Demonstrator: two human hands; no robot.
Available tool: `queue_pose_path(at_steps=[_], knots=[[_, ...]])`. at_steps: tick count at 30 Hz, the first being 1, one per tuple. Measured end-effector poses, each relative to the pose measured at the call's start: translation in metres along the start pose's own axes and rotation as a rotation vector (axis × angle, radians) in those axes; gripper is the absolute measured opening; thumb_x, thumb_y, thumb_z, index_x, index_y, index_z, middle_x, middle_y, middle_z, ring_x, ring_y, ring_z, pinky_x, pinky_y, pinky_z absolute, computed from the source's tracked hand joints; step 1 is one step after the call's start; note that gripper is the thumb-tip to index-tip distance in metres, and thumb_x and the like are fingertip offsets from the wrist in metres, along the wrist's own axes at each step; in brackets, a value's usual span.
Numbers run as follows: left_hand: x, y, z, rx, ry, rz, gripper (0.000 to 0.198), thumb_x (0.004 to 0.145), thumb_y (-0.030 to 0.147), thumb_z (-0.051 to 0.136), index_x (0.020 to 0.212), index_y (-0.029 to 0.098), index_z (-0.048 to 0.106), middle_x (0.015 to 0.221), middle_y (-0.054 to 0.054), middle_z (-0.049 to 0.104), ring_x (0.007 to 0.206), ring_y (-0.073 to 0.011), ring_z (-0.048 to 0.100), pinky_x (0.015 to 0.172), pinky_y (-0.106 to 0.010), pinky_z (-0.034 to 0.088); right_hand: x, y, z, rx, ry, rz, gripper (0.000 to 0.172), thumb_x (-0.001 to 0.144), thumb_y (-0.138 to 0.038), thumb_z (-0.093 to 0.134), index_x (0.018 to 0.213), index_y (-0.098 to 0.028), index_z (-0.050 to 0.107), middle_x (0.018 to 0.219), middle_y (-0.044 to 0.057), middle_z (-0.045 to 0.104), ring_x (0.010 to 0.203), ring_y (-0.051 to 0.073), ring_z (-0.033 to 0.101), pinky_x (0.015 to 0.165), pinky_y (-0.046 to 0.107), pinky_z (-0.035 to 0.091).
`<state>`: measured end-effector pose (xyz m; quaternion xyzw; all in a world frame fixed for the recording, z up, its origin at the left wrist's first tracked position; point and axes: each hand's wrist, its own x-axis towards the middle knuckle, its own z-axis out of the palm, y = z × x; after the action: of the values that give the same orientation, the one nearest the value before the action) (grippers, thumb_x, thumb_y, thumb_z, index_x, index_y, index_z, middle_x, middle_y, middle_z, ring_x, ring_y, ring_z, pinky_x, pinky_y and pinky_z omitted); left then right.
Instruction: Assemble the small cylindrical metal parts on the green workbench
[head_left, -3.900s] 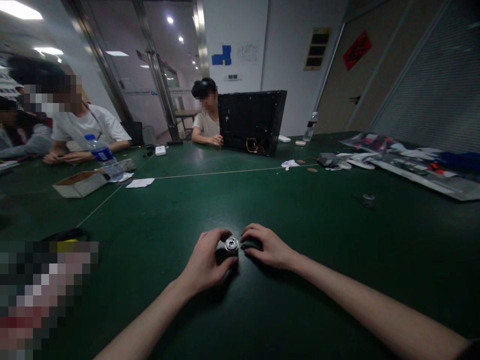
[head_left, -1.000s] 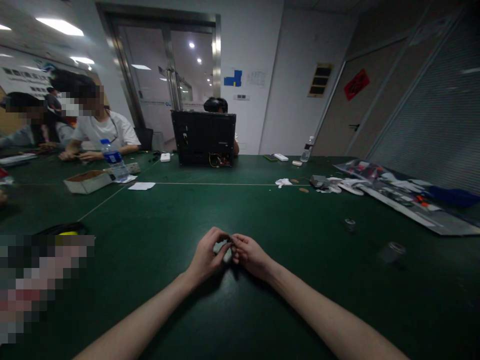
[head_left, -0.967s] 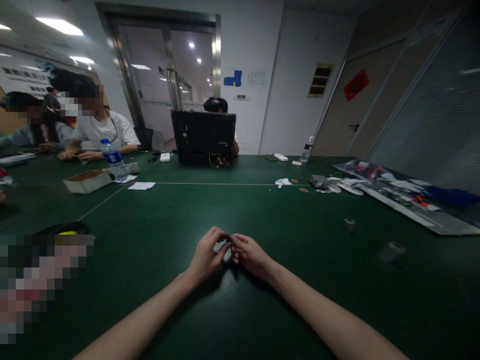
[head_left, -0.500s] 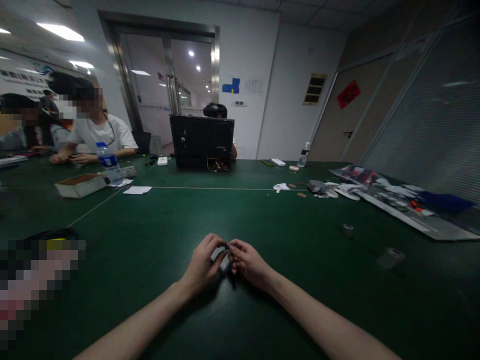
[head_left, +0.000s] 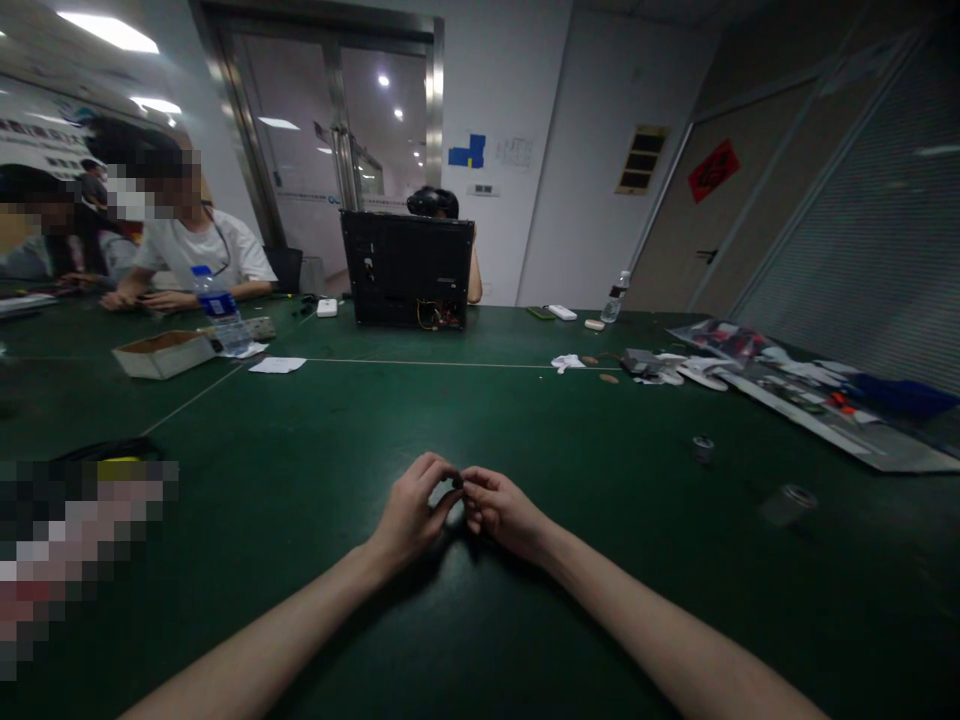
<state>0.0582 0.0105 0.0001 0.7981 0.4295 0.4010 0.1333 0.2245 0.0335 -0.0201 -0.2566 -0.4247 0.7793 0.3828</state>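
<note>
My left hand [head_left: 411, 510] and my right hand [head_left: 504, 512] meet just above the green table [head_left: 315, 430], fingers curled. Between them sits a small silvery cylindrical metal part [head_left: 448, 500], mostly hidden by the fingers. The left hand wraps round it from the left. The right hand's fingertips pinch at its top edge; what they pinch is too small to make out.
Two small metal pieces [head_left: 703, 446] [head_left: 784, 503] lie to the right. Farther right are papers and a flat panel [head_left: 810, 400]. A cardboard box [head_left: 163, 353] and a water bottle [head_left: 220, 318] stand at left. A person sits behind a black case [head_left: 409, 268]; others sit at far left.
The part stood upright between my hands 3.9 s ago; now both hands close over it. Over the last second the hands barely move; the view shifts slightly.
</note>
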Motion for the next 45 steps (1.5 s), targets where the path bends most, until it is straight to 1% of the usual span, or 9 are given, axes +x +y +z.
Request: queue_pose_path(at_steps=[4, 10, 12, 15, 21, 28, 35, 39, 45], knots=[[-0.0011, -0.0014, -0.0004, 0.002, 0.009, 0.013, 0.008, 0.085, 0.017, 0.051, 0.09, 0.019, 0.057, 0.09, -0.005, 0.057, 0.082, -0.0173, 0.056, 0.073, -0.03, 0.047, 0.0011, 0.0005, -0.0001, 0.013, -0.013, 0.016, 0.033, 0.069, -0.034, 0.075, 0.089, -0.015, 0.058, 0.061, -0.006, 0.047, 0.049, 0.004, 0.042, 0.048, 0.018, 0.037], [-0.0022, -0.0031, -0.0006, -0.002, 0.006, 0.036, 0.009, 0.086, 0.016, 0.05, 0.091, 0.018, 0.056, 0.092, -0.006, 0.057, 0.084, -0.0178, 0.056, 0.075, -0.031, 0.048, 0.0005, -0.0016, 0.0033, 0.014, -0.023, 0.031, 0.032, 0.07, -0.039, 0.074, 0.082, -0.014, 0.056, 0.058, -0.007, 0.046, 0.046, 0.004, 0.04, 0.047, 0.018, 0.036], [-0.002, -0.0033, -0.0004, 0.002, 0.01, 0.037, 0.008, 0.086, 0.017, 0.05, 0.091, 0.019, 0.057, 0.091, -0.006, 0.057, 0.084, -0.0178, 0.056, 0.075, -0.031, 0.048, 0.0009, -0.0014, 0.0034, -0.001, -0.02, 0.035, 0.034, 0.07, -0.04, 0.073, 0.083, -0.014, 0.057, 0.059, -0.007, 0.046, 0.046, 0.003, 0.04, 0.047, 0.018, 0.036], [-0.0012, -0.003, 0.0, 0.012, 0.013, 0.039, 0.008, 0.086, 0.018, 0.05, 0.091, 0.019, 0.057, 0.092, -0.006, 0.057, 0.086, -0.0184, 0.056, 0.076, -0.032, 0.048, 0.0019, -0.0006, 0.0027, 0.003, 0.004, 0.027, 0.037, 0.068, -0.041, 0.075, 0.087, -0.015, 0.055, 0.06, -0.007, 0.048, 0.047, 0.004, 0.042, 0.047, 0.018, 0.037], [-0.0011, -0.0039, 0.0005, 0.041, 0.019, 0.048, 0.007, 0.086, 0.018, 0.051, 0.091, 0.019, 0.056, 0.092, -0.007, 0.057, 0.087, -0.0195, 0.056, 0.077, -0.033, 0.048, 0.0018, -0.0003, 0.0025, -0.006, 0.022, 0.003, 0.036, 0.068, -0.041, 0.075, 0.082, -0.016, 0.053, 0.061, -0.006, 0.05, 0.049, 0.004, 0.044, 0.049, 0.018, 0.04], [-0.0027, -0.0059, 0.0003, 0.058, 0.004, 0.032, 0.007, 0.085, 0.018, 0.051, 0.09, 0.019, 0.056, 0.093, -0.006, 0.057, 0.086, -0.0195, 0.056, 0.076, -0.032, 0.047, 0.001, 0.0009, 0.0002, -0.038, -0.025, -0.008, 0.032, 0.071, -0.038, 0.073, 0.087, -0.015, 0.058, 0.065, -0.004, 0.049, 0.052, 0.005, 0.047, 0.048, 0.018, 0.04], [-0.003, -0.0046, -0.0003, 0.071, -0.005, 0.045, 0.008, 0.085, 0.018, 0.052, 0.091, 0.019, 0.057, 0.094, -0.007, 0.057, 0.088, -0.0201, 0.056, 0.077, -0.032, 0.048, 0.0012, 0.0001, 0.0002, -0.001, -0.017, 0.005, 0.028, 0.068, -0.031, 0.075, 0.087, -0.015, 0.061, 0.07, -0.003, 0.051, 0.052, 0.005, 0.045, 0.047, 0.018, 0.039], [-0.0035, -0.0064, 0.0016, 0.059, 0.015, 0.061, 0.009, 0.085, 0.017, 0.052, 0.092, 0.02, 0.056, 0.094, -0.006, 0.057, 0.086, -0.0192, 0.056, 0.077, -0.032, 0.047, 0.0014, 0.001, 0.0, 0.024, -0.01, 0.007, 0.027, 0.068, -0.029, 0.075, 0.087, -0.015, 0.061, 0.068, -0.004, 0.05, 0.051, 0.005, 0.044, 0.046, 0.018, 0.039], [-0.0027, -0.004, 0.0012, 0.05, 0.048, 0.094, 0.006, 0.084, 0.017, 0.053, 0.089, 0.019, 0.054, 0.09, -0.006, 0.057, 0.084, -0.019, 0.056, 0.075, -0.032, 0.048, 0.0034, 0.0045, -0.0021, 0.028, -0.004, -0.001, 0.027, 0.068, -0.029, 0.075, 0.088, -0.015, 0.061, 0.067, -0.004, 0.051, 0.05, 0.005, 0.044, 0.046, 0.018, 0.04]])
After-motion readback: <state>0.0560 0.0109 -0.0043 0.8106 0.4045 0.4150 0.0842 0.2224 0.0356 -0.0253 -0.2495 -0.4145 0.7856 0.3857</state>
